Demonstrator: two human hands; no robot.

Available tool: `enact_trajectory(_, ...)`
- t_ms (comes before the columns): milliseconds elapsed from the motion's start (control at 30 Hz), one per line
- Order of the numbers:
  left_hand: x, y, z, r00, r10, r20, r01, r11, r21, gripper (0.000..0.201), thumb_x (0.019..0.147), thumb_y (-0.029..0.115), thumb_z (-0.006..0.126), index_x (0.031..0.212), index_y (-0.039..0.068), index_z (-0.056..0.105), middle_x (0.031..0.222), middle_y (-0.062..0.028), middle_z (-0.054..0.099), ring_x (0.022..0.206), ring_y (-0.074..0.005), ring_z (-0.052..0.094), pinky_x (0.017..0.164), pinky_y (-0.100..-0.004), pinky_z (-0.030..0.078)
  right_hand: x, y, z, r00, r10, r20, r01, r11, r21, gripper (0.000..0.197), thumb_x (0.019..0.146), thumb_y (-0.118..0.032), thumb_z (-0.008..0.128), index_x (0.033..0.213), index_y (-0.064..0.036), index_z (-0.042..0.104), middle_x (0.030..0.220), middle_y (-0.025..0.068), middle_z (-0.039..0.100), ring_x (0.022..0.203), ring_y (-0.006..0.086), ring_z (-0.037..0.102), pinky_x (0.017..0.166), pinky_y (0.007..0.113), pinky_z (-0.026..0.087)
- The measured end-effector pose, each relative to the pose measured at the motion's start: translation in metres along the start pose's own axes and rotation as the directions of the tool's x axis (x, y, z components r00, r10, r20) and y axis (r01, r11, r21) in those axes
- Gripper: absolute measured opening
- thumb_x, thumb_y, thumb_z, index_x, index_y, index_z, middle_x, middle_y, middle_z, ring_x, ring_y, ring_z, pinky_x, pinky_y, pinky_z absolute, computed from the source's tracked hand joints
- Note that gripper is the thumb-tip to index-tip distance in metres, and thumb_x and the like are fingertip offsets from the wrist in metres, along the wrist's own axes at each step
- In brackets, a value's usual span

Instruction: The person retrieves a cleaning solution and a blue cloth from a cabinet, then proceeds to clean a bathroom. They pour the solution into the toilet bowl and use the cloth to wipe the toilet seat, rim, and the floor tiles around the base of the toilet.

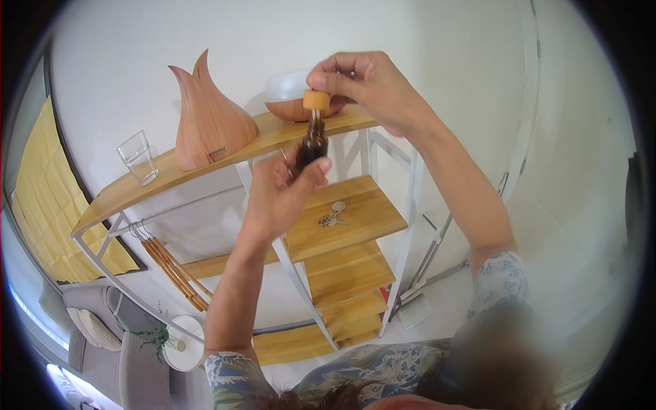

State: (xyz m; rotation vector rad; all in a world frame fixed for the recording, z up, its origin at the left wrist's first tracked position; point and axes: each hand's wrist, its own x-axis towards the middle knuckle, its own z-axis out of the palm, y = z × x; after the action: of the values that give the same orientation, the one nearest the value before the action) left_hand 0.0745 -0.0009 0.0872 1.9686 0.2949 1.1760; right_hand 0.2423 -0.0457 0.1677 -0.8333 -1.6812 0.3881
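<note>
My left hand (279, 191) is closed around a small dark amber glass bottle (313, 145), held upright in front of the shelf. Above it my right hand (374, 85) pinches the yellow-orange dropper cap (316, 101). Its glass tube shows between cap and bottle neck, with the lower end at or inside the neck. Behind my right hand, a rounded vessel (280, 109) with a wood-look base and a pale translucent upper part sits on the top shelf. To its left stands a wood-look, vase-shaped cover (213, 130) with two pointed tips.
A drinking glass (139, 161) stands near the left end of the wooden top shelf (116, 195). Keys (333, 217) lie on a lower board (372, 205). Wooden hangers (171, 266) hang from a rail. A sofa (140, 369) and round white table (188, 352) are at lower left.
</note>
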Motion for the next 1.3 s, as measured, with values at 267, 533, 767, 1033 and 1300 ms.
enact_trajectory(267, 0.061, 0.003, -0.027, 0.994, 0.034, -0.102, -0.019, 0.989, 0.145, 0.025, 0.083, 0.019, 0.062, 0.092, -0.004, 0.058, 0.072, -0.0021, 0.057, 0.065, -0.0064, 0.052, 0.062, -0.0205, 0.044, 0.077, 0.001, -0.037, 0.973, -0.078, -0.218, 0.100, 0.991, 0.089, 0.019, 0.082, -0.014, 0.063, 0.087, 0.0043, 0.062, 0.078, 0.0095, 0.062, 0.067, 0.0126, 0.058, 0.065, 0.024, 0.051)
enact_trajectory(533, 0.081, -0.014, -0.039, 0.979, -0.035, -0.200, 0.061, 0.990, 0.125, 0.022, 0.083, 0.019, 0.063, 0.088, -0.002, 0.058, 0.070, -0.0019, 0.057, 0.062, -0.0066, 0.051, 0.060, -0.0196, 0.043, 0.136, 0.046, -0.061, 0.891, -0.236, -0.389, 0.106, 0.939, -0.326, 0.027, 0.080, -0.021, 0.066, 0.088, 0.0046, 0.063, 0.079, 0.0099, 0.063, 0.068, 0.0141, 0.060, 0.066, 0.024, 0.051)
enact_trajectory(767, 0.078, -0.020, -0.043, 0.987, -0.002, -0.159, 0.012, 0.998, 0.065, 0.022, 0.083, 0.019, 0.063, 0.088, -0.001, 0.058, 0.074, -0.0022, 0.057, 0.064, -0.0063, 0.050, 0.062, -0.0193, 0.043, 0.135, 0.062, -0.065, 0.895, -0.257, -0.364, 0.025, 0.845, -0.535, 0.024, 0.080, -0.021, 0.064, 0.084, 0.0023, 0.064, 0.073, 0.0099, 0.064, 0.066, 0.0139, 0.062, 0.060, 0.025, 0.048)
enact_trajectory(1033, 0.079, -0.021, -0.046, 0.996, -0.035, -0.077, 0.041, 0.997, 0.067, 0.022, 0.083, 0.022, 0.063, 0.090, 0.002, 0.057, 0.075, -0.0007, 0.056, 0.065, -0.0049, 0.049, 0.065, -0.0184, 0.043, 0.126, 0.047, -0.062, 0.931, -0.124, -0.344, 0.006, 0.946, -0.325, 0.019, 0.085, -0.016, 0.058, 0.085, 0.0027, 0.063, 0.081, 0.0152, 0.065, 0.070, 0.0220, 0.062, 0.068, 0.032, 0.051)
enact_trajectory(1300, 0.078, -0.019, -0.044, 0.995, -0.033, -0.092, 0.039, 0.997, 0.068, 0.022, 0.083, 0.023, 0.063, 0.090, 0.003, 0.057, 0.074, 0.0001, 0.057, 0.065, -0.0041, 0.049, 0.065, -0.0180, 0.043, 0.117, 0.025, -0.027, 0.978, -0.115, -0.176, 0.111, 0.993, -0.034, 0.020, 0.085, -0.013, 0.057, 0.084, 0.0064, 0.062, 0.075, 0.0115, 0.063, 0.067, 0.0162, 0.060, 0.063, 0.028, 0.050)
